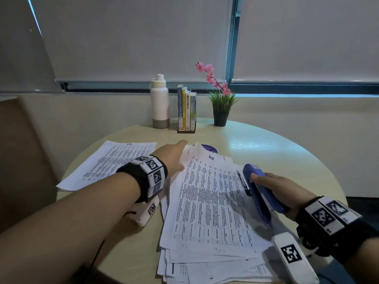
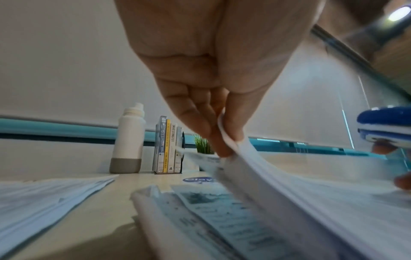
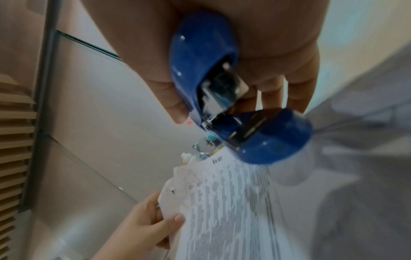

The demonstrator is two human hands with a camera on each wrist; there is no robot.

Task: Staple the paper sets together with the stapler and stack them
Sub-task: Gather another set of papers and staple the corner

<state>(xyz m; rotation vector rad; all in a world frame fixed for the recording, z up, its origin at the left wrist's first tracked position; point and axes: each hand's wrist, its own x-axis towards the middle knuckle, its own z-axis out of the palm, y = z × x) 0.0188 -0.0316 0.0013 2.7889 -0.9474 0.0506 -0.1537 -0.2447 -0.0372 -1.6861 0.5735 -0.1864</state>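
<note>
A loose pile of printed sheets (image 1: 209, 201) lies in front of me on the round table. My left hand (image 1: 176, 158) pinches the far left corner of the top paper set (image 2: 240, 158) between thumb and fingers and lifts it off the pile. My right hand (image 1: 272, 187) grips the blue stapler (image 1: 258, 191) over the pile's right edge. In the right wrist view the stapler (image 3: 222, 91) stands with its mouth gaping above the top sheet (image 3: 233, 202). A separate paper set (image 1: 108, 162) lies flat at the left.
A black pen (image 1: 244, 184) lies on the sheets beside the stapler. At the table's far edge stand a white bottle (image 1: 160, 101), a small rack of books (image 1: 186, 109) and a potted plant with pink flowers (image 1: 220, 105). A blue round sticker (image 1: 209, 149) shows behind the pile.
</note>
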